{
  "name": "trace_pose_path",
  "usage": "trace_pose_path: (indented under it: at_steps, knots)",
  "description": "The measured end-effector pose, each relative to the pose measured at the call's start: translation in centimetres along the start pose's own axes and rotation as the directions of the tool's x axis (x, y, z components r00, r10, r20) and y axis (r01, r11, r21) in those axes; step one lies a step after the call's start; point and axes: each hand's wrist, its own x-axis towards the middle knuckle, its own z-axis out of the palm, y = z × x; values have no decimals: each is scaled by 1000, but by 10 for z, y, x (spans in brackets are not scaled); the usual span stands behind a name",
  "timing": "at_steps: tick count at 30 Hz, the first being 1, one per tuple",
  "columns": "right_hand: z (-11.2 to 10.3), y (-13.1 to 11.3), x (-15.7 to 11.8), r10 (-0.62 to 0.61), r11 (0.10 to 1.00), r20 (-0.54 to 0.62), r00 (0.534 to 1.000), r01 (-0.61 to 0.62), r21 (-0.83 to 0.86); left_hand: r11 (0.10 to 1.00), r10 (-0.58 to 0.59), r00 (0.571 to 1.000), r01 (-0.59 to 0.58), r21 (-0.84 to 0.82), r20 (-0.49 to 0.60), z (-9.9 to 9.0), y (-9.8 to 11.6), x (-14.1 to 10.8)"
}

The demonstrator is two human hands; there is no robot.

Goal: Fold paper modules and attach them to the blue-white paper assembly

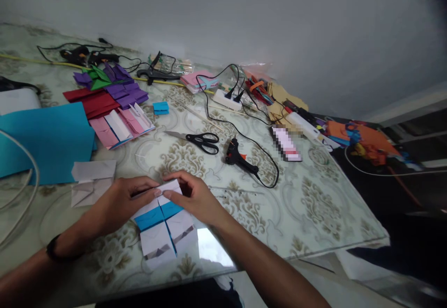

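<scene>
Beyond the worktop's near edge (265, 264), your left grip (159, 192) and right grip (164, 191) are both closed on the folded paper (159, 222), thumbs on its far end.

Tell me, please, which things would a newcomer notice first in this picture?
Probably the large bright blue sheet at the left of the patterned table, with red, purple and pink folded papers beside it. Next, the left hand and right hand at the near edge, holding a white-and-blue folded paper. Beyond them lie black-handled scissors and a black glue gun.
</scene>
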Motion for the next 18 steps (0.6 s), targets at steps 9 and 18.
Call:
trace_pose_path:
  at_steps: [9,18]
  knots:
    - [2,-1,1,53,999,-25,998,-52,15,998,-4,999,6,-58,37,4,-2,1]
    - [3,-1,-1,47,999,-15,999,-47,23,994,-59,994,50,102,95,0,1,0]
